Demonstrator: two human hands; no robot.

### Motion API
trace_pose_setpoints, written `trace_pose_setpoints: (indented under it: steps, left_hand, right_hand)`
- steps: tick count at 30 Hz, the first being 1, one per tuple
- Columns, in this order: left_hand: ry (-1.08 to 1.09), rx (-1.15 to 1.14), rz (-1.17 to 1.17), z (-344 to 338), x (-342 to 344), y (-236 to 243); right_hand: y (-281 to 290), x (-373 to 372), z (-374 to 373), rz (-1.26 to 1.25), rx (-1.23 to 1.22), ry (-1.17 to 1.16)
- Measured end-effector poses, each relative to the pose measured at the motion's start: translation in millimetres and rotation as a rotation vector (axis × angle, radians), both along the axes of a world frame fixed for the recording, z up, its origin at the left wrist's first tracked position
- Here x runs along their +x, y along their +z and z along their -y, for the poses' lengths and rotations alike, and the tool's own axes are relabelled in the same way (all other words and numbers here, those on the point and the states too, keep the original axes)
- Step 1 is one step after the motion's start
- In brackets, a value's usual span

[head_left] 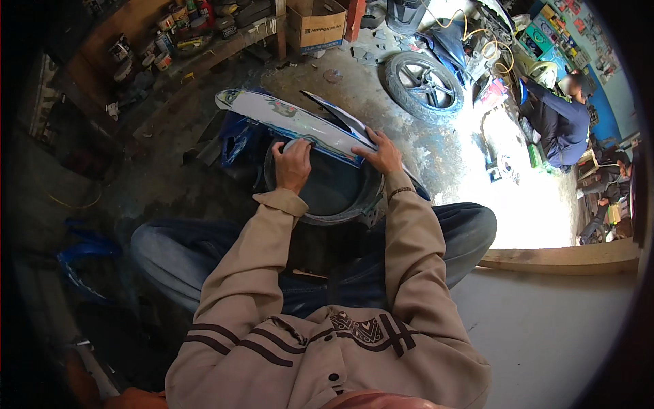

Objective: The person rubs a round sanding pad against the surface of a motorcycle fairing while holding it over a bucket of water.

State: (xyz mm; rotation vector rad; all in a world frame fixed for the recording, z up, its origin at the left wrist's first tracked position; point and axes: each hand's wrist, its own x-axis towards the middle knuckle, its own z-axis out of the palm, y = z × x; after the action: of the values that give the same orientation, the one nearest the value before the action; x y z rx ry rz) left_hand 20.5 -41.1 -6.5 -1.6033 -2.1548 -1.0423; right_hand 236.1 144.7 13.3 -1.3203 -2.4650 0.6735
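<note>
Both forearms (255, 249) extended | left hand (293, 167) curled | right hand (384, 154) clasping panel (262, 112)

Panel (279, 119) — lies over the far side of the basin (330, 219); wheel (424, 86) — on the floor (368, 92), beyond the panel, rightward; box (315, 28) stands behind, right of the shelf (238, 41) where cans (162, 61) sit.
</note>
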Motion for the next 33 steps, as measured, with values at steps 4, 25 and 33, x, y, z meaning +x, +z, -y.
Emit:
trace_pose_setpoints:
  steps: [4,25,33]
  left_hand:
    - [-0.061,0.020,-0.072,-13,52,-9]
    - [-0.112,0.063,-0.043,-13,68,-16]
    - [-0.285,-0.006,-0.061,0,27,-12]
  right_hand:
    - [2,-1,-2,-0.028,-0.027,0.011]
    - [-7,1,-2,-0.034,0.009,0.018]
    - [-3,2,7,-0.066,0.056,0.011]
